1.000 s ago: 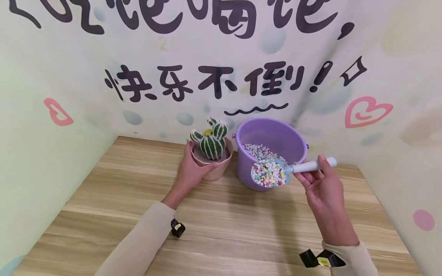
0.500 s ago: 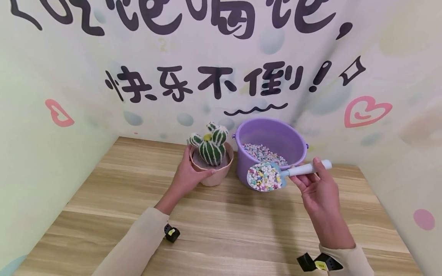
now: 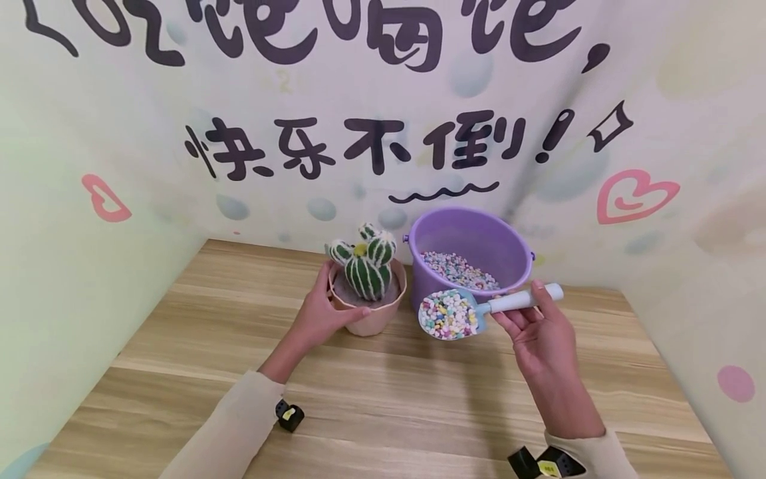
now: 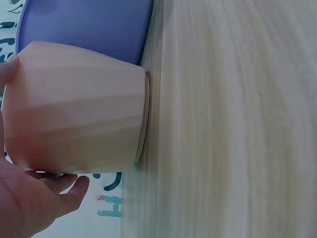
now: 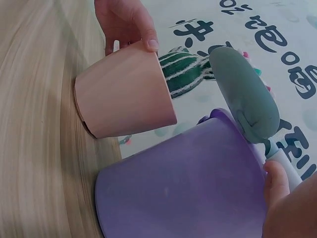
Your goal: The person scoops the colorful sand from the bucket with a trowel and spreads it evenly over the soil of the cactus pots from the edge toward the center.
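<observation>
My left hand [image 3: 317,316] holds a pale pink flowerpot [image 3: 378,319] from its left side, with the thumb over the front rim. A green, white-striped knitted-looking cactus [image 3: 366,276] stands in the pot, on a grey fill. In the left wrist view, the pot's base [image 4: 144,116] is at the wooden tabletop. A light blue scoop [image 3: 517,301] is gripped by its handle in my right hand [image 3: 546,339]. Its bowl is heaped with multicoloured pebbles [image 3: 447,315] and hangs in front of the purple bucket [image 3: 479,233]. The right wrist view shows the underside of the scoop's bowl [image 5: 245,94].
More small pebbles [image 3: 457,268] lie in the bucket, which stands close to the pot's right. A printed cloth wall [image 3: 269,206] rises right behind both. The wooden table [image 3: 383,412] extends toward me, with walls on either side.
The pot with the cactus has come slightly toward me in my left hand. My right hand has brought the loaded scoop leftward and down, from over the bucket's front rim toward the pot.
</observation>
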### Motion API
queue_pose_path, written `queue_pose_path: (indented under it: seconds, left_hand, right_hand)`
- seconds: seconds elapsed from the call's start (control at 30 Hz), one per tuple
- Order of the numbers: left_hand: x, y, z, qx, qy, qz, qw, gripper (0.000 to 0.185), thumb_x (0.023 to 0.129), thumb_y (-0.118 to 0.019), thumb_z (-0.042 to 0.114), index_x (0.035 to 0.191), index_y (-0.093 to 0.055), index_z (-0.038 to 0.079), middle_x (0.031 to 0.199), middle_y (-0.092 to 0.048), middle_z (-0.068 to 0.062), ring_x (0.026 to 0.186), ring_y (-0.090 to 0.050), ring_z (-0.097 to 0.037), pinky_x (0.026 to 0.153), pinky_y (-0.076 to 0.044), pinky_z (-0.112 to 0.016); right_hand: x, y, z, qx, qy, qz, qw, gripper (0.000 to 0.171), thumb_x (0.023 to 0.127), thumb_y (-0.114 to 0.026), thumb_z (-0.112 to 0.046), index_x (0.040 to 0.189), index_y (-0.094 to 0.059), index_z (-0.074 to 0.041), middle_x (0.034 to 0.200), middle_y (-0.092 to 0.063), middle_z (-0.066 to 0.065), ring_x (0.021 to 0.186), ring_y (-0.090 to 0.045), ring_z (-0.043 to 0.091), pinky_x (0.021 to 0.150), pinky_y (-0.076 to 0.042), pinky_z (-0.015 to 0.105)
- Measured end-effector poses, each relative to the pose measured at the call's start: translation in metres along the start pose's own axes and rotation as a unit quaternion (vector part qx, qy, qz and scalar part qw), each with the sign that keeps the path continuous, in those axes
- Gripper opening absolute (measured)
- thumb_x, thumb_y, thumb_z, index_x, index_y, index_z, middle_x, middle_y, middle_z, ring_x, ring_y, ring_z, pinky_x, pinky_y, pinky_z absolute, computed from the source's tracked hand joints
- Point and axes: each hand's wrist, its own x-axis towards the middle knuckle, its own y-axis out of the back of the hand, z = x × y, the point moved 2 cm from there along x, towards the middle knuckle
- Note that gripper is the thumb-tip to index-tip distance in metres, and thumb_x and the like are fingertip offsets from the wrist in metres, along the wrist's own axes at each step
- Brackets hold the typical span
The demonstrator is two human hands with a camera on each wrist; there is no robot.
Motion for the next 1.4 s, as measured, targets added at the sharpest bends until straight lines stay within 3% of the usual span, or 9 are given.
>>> queue_pose_path:
  seconds: [0.23, 0.43, 0.67, 1.07, 1.23, 1.4]
  left_hand:
    - [-0.006, 0.002, -0.001, -0.009, -0.015, -0.026, 0.9995, 0.112, 0.074, -0.086, 0.028, 0.156, -0.011, 0.020, 0.160, -0.023, -0.008, 0.143, -0.029, -0.029, 0.113, -0.032, -0.050]
    - [-0.007, 0.003, -0.003, -0.024, -0.026, -0.052, 0.9980, 0.106, 0.075, -0.085, 0.025, 0.155, -0.016, 0.024, 0.157, -0.028, -0.004, 0.140, -0.035, -0.027, 0.109, -0.038, -0.047]
    - [-0.009, 0.004, -0.004, -0.045, -0.042, -0.084, 0.9946, 0.103, 0.077, -0.082, 0.021, 0.156, -0.016, 0.024, 0.156, -0.030, -0.008, 0.134, -0.041, -0.033, 0.100, -0.045, -0.051]
    - [-0.013, 0.007, -0.004, -0.059, -0.054, -0.123, 0.9892, 0.110, 0.076, -0.083, 0.027, 0.157, -0.010, 0.015, 0.159, -0.023, -0.012, 0.137, -0.036, -0.035, 0.103, -0.041, -0.052]
    - [-0.016, 0.007, -0.003, -0.071, -0.057, -0.144, 0.9854, 0.110, 0.075, -0.084, 0.028, 0.157, -0.012, 0.018, 0.158, -0.027, -0.010, 0.136, -0.038, -0.034, 0.102, -0.043, -0.050]
    - [-0.018, 0.007, -0.003, -0.069, -0.061, -0.159, 0.9830, 0.112, 0.074, -0.084, 0.028, 0.157, -0.011, 0.014, 0.158, -0.026, -0.011, 0.138, -0.035, -0.034, 0.105, -0.040, -0.049]
  right_hand:
    - [-0.002, 0.000, 0.006, -0.012, 0.009, 0.001, 1.000, 0.042, 0.093, -0.067, -0.020, 0.124, -0.040, -0.012, 0.097, -0.070, 0.015, 0.090, -0.072, 0.030, 0.077, -0.056, 0.045]
    - [-0.002, -0.001, 0.008, -0.007, 0.008, 0.004, 1.000, 0.034, 0.093, -0.066, -0.019, 0.118, -0.044, -0.011, 0.096, -0.070, 0.015, 0.091, -0.071, 0.030, 0.076, -0.056, 0.045]
    - [-0.002, -0.002, 0.010, -0.012, 0.004, 0.018, 1.000, 0.028, 0.094, -0.065, -0.020, 0.117, -0.050, -0.012, 0.095, -0.070, 0.014, 0.090, -0.072, 0.028, 0.075, -0.057, 0.044]
    - [-0.003, 0.000, 0.013, -0.018, 0.025, -0.009, 0.999, 0.033, 0.093, -0.067, -0.019, 0.120, -0.052, -0.008, 0.097, -0.072, 0.015, 0.090, -0.072, 0.029, 0.076, -0.057, 0.043]
    - [-0.004, 0.001, 0.016, -0.025, 0.032, 0.002, 0.999, 0.033, 0.092, -0.067, -0.019, 0.120, -0.053, -0.006, 0.097, -0.072, 0.016, 0.091, -0.071, 0.030, 0.076, -0.057, 0.043]
    - [-0.005, 0.001, 0.019, -0.034, 0.040, 0.008, 0.999, 0.030, 0.092, -0.068, -0.019, 0.116, -0.056, -0.006, 0.094, -0.072, 0.015, 0.090, -0.071, 0.030, 0.075, -0.057, 0.043]
